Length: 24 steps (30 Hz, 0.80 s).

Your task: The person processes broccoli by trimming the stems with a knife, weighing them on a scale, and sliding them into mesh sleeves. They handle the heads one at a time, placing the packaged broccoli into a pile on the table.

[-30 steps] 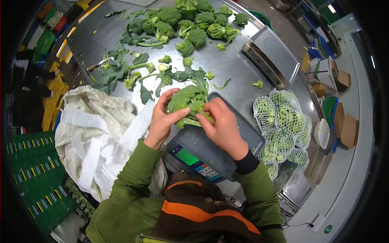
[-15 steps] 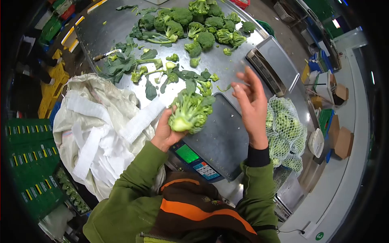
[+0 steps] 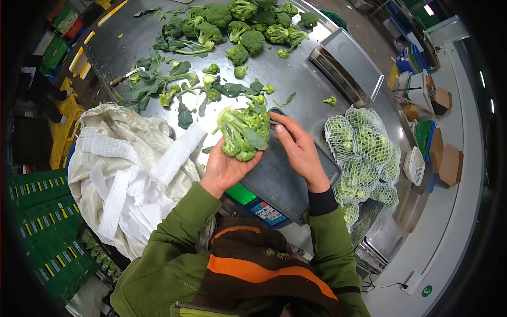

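My left hand (image 3: 229, 166) cups a broccoli head (image 3: 244, 129) from below, its florets and a leaf turned partly toward me. Close to the head's right side is my right hand (image 3: 301, 150), thumb and index finger slightly apart at the broccoli's edge. Nothing shows between those fingers, and the other fingertips are partly hidden. Under both hands lies a scale (image 3: 285, 182) with a dark platform and a lit green display. Trimmed leaves (image 3: 142, 87) and small stems lie beyond, beside a knife (image 3: 127, 76). One small floret (image 3: 330, 100) sits alone on the metal table (image 3: 296, 79).
Broccoli heads (image 3: 216, 16) are piled at the far side. Net bags of broccoli (image 3: 364, 158) stand at the right, near a metal device (image 3: 343, 68). At left, a woven sack (image 3: 127, 121) bears white netting strips (image 3: 119, 195). Green crates (image 3: 42, 222) stand beyond it.
My right hand has come down and left to the broccoli. The head has been turned in my left hand, its cut stem no longer facing me. A small floret now lies right of centre.
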{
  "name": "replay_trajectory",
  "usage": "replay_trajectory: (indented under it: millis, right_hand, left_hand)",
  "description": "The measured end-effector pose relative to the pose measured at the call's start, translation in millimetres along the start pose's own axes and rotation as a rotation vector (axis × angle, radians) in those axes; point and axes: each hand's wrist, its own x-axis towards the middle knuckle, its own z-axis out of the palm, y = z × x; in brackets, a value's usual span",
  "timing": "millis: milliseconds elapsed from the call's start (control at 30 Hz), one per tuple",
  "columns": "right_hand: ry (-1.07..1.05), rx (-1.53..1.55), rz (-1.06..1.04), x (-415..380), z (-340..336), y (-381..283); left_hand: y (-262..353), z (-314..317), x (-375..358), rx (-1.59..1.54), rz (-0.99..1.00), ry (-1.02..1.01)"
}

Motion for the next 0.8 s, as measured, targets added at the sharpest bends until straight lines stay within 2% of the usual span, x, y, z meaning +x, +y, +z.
replay_trajectory:
  millis: [33, 100, 233, 300, 333, 367, 433, 467, 500, 533, 567, 633, 767, 800]
  right_hand:
    - [0.002, -0.001, 0.004, -0.5, -1.7, 3.9]
    - [-0.045, 0.113, 0.219, -2.5, -6.5, 10.4]
    - [-0.022, 0.217, 0.248, -6.2, -6.3, 17.7]
    - [0.038, 0.334, 0.134, -14.8, 0.8, 13.6]
    - [-0.007, 0.371, 0.2, -15.8, -0.5, 7.6]
    - [-0.029, 0.196, 0.131, -17.1, -3.6, 18.8]
    - [0.166, 0.663, 0.231, -22.4, -9.3, 35.2]
    - [0.209, 0.819, 0.253, -25.7, -18.2, 43.1]
    - [0.252, 0.974, 0.278, -30.8, -27.9, 49.6]
    - [0.254, 0.975, 0.272, -36.9, -35.3, 54.4]
    - [0.28, 0.963, 0.298, -42.4, -42.2, 59.3]
    - [0.309, 0.951, 0.321, -51.8, -49.9, 65.4]
    - [0.325, 0.889, 0.437, -67.4, -58.5, 68.4]
    - [0.336, 0.891, 0.463, -70.1, -58.3, 70.0]
  left_hand:
    - [-2.1, 4.0, -1.3, -0.002, -0.003, 0.002]
    - [-6.2, 11.5, -3.2, 0.179, 0.068, 0.05]
    - [-10.6, 9.6, 3.8, 0.222, 0.089, 0.058]
    - [-18.5, -0.3, 10.5, 0.49, 0.206, 0.023]
    - [-25.0, 3.4, 10.8, 0.628, 0.273, 0.139]
    - [-30.4, 8.1, 11.1, 0.867, 0.295, 0.162]
    - [-23.4, 12.3, 16.6, 1.074, 0.284, -0.059]
    - [-13.1, 17.4, 23.9, 1.08, 0.289, -0.067]
    - [1.5, 23.7, 32.3, 1.107, 0.204, -0.044]
    - [14.6, 29.2, 43.4, 1.133, 0.115, -0.021]
    - [26.4, 34.7, 61.1, 1.226, 0.199, 0.103]
    - [62.4, 27.1, 116.0, 1.428, 0.483, 0.12]
    - [121.5, 28.1, 236.2, 2.063, 0.983, 0.496]
    - [134.3, 26.6, 265.2, 2.169, 1.163, 0.455]
